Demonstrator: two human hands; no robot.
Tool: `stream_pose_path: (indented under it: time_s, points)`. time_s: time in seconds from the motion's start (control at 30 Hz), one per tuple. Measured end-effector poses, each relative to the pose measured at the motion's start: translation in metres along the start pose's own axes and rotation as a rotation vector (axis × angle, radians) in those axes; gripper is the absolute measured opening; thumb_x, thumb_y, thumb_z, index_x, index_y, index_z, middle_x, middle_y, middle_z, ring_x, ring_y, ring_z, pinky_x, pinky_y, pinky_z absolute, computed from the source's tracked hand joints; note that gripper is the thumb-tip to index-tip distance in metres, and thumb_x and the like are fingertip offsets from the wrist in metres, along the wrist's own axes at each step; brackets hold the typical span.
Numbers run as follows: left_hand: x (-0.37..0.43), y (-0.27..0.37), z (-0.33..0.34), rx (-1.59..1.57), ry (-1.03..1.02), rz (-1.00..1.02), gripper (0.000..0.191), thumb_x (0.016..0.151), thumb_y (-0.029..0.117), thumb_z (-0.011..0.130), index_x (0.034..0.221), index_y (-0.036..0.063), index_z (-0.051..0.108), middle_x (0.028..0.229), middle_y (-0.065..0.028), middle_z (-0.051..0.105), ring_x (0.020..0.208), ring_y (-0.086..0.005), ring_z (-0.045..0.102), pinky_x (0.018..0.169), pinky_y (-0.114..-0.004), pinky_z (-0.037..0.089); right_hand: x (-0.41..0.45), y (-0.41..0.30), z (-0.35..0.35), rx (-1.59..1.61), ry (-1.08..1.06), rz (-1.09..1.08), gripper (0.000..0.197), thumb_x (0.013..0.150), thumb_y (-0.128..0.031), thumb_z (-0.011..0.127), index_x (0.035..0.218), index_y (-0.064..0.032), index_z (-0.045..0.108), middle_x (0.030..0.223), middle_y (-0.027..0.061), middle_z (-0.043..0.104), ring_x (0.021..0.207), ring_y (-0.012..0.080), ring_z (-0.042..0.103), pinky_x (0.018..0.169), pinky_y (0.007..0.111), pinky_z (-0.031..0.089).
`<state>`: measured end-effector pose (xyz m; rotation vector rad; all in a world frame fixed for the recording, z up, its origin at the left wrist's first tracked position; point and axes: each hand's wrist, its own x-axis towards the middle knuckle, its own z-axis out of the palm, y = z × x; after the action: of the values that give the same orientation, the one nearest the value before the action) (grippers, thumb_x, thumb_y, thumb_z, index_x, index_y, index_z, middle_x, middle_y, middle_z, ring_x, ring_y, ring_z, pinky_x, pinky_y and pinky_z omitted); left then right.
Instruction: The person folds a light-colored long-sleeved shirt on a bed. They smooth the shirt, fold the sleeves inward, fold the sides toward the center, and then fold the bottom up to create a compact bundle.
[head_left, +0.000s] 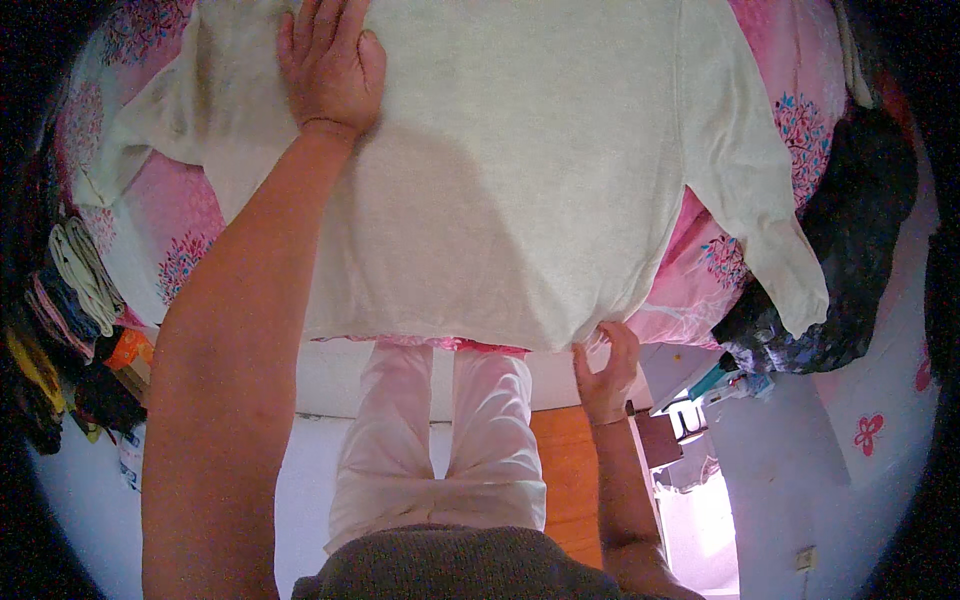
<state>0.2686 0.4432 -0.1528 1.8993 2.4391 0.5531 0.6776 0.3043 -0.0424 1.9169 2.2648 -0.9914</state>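
A cream knit sweater (525, 150) lies spread out before me on a pink bedspread (694, 300) printed with small trees. Both of its sleeves stretch outward, and its upper end runs past the top of the view. My left hand (334, 71) rests palm down on the upper left of the knit, holding nothing, with its fingertips cut off by the frame. At the lower right corner of the hem, my right hand (611, 367) pinches the edge between thumb and fingers. A dark shadow falls across the middle of the sweater.
Beyond the right sleeve lies a dark garment (855, 247), partly under the cuff. Folded clothes (86, 277) are piled at the left edge of the bed. An orange wooden panel (566, 465) stands behind me, and a butterfly decal (868, 433) marks the right wall.
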Motion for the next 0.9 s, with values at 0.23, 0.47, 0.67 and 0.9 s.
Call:
stream_pose_path:
  time_s: [0.23, 0.47, 0.67, 0.9]
  points:
    - [0.003, -0.001, 0.000, 0.010, 0.025, 0.040, 0.054, 0.082, 0.007, 0.041, 0.136, 0.0071, 0.043, 0.140, -0.0140, 0.041, 0.134, -0.0319, 0.031, 0.111, -0.051, 0.017, -0.009, -0.008, 0.014, -0.110, 0.000, 0.114, 0.061, 0.063, -0.009, 0.077, 0.117, -0.0025, 0.050, 0.118, 0.0185, 0.053, 0.112, 0.0361, 0.049, 0.097, 0.044, 0.039]
    - [0.001, -0.002, 0.000, -0.001, 0.049, 0.045, 0.053, 0.082, 0.006, 0.041, 0.135, 0.0068, 0.044, 0.139, -0.0135, 0.041, 0.133, -0.0321, 0.033, 0.111, -0.051, 0.018, -0.010, 0.004, 0.007, 0.037, -0.046, 0.050, 0.057, 0.064, -0.006, 0.073, 0.117, -0.0033, 0.052, 0.117, 0.0169, 0.055, 0.112, 0.0362, 0.049, 0.096, 0.045, 0.040]
    - [0.001, -0.001, 0.001, 0.004, 0.045, 0.037, 0.053, 0.082, 0.005, 0.041, 0.135, 0.0072, 0.044, 0.139, -0.0135, 0.042, 0.133, -0.0323, 0.033, 0.111, -0.051, 0.018, -0.012, 0.009, 0.009, 0.050, -0.026, 0.006, 0.056, 0.064, -0.008, 0.076, 0.115, -0.0044, 0.054, 0.117, 0.0157, 0.056, 0.111, 0.0343, 0.051, 0.094, 0.043, 0.043]
    - [0.001, 0.000, 0.001, 0.010, 0.053, 0.036, 0.054, 0.081, 0.004, 0.042, 0.136, 0.0078, 0.044, 0.139, -0.0131, 0.042, 0.133, -0.0318, 0.033, 0.111, -0.050, 0.018, -0.006, 0.019, 0.002, 0.142, -0.086, 0.031, 0.051, 0.063, -0.009, 0.080, 0.110, -0.0062, 0.059, 0.113, 0.0127, 0.059, 0.109, 0.0294, 0.054, 0.088, 0.037, 0.047]
